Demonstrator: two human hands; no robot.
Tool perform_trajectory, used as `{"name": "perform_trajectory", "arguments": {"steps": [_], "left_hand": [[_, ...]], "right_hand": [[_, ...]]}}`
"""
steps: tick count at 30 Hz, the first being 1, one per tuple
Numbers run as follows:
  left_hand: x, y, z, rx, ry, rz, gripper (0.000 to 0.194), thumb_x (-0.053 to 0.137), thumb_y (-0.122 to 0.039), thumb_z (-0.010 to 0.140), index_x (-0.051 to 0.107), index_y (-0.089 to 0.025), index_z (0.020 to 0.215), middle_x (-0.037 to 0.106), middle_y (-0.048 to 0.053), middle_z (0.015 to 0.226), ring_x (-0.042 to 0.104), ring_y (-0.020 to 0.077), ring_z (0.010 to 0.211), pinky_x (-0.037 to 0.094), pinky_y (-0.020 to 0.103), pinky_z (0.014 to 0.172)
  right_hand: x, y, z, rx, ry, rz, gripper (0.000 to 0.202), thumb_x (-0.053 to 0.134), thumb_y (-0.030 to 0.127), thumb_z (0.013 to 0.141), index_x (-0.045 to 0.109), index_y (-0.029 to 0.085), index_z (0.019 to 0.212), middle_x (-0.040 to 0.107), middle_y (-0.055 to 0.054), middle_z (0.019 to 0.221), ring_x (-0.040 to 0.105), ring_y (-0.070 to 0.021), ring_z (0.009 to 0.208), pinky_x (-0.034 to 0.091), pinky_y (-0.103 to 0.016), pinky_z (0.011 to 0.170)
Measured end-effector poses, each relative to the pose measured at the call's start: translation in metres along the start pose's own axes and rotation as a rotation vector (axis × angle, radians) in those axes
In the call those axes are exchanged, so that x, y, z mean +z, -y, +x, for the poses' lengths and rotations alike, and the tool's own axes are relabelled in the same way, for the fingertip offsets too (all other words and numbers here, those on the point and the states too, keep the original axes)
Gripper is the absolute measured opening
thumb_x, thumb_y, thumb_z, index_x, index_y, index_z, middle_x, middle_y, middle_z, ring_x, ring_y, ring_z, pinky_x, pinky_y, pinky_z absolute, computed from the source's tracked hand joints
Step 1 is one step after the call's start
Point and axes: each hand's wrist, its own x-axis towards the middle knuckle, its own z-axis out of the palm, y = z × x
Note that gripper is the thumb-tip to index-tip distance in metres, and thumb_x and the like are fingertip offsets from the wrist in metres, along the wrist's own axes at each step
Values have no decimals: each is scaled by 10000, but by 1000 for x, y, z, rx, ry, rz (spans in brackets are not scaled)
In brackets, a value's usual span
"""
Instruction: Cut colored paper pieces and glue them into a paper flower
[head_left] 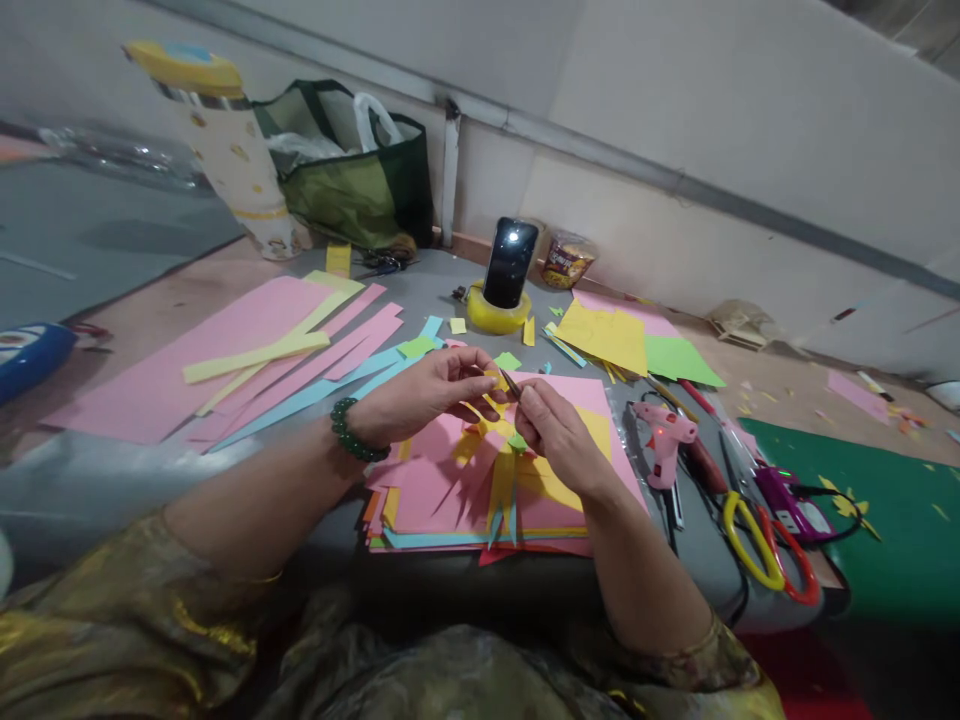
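My left hand [450, 385], with a green bead bracelet [352, 432] at its wrist, pinches a small yellow paper piece [493, 380]. Closed around a thin dark pointed tool [510, 384] is my right hand [559, 435]; the tool's tip meets or nearly meets the yellow piece, and its exact kind is unclear. Under both hands lies a stack of coloured paper [442, 505] with a pink sheet on top. Yellow and blue paper ribbons [502, 490] and a green scrap [517, 441] rest on it, partly hidden by my fingers.
Pink sheets and cut strips [262, 330] spread to the left. A phone [510, 262] leans in a yellow roll [498, 311] behind the stack. On the right are a pink glue gun [664, 435], scissors [754, 540] and a purple device [795, 502]. A tumbler [232, 160] and green bag [360, 190] stand back left.
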Motion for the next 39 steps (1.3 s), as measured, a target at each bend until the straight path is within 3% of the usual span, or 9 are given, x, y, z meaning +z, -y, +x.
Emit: {"name": "perform_trajectory", "arguments": {"steps": [19, 39], "left_hand": [[1, 0, 0, 39, -60, 74, 302, 793, -402, 765, 609, -163, 790, 734, 23, 725, 695, 134, 657, 591, 281, 695], [3, 0, 0, 25, -62, 65, 294, 793, -377, 762, 592, -164, 776, 733, 20, 734, 688, 125, 649, 582, 270, 686]], "right_hand": [[-1, -6, 0, -14, 10, -135, 446, 392, 659, 930, 424, 244, 769, 380, 64, 599, 357, -122, 549, 299, -279, 520], [-2, -4, 1, 42, -18, -215, 376, 422, 586, 906, 472, 230, 794, 403, 44, 634, 392, -132, 608, 307, -268, 539]]}}
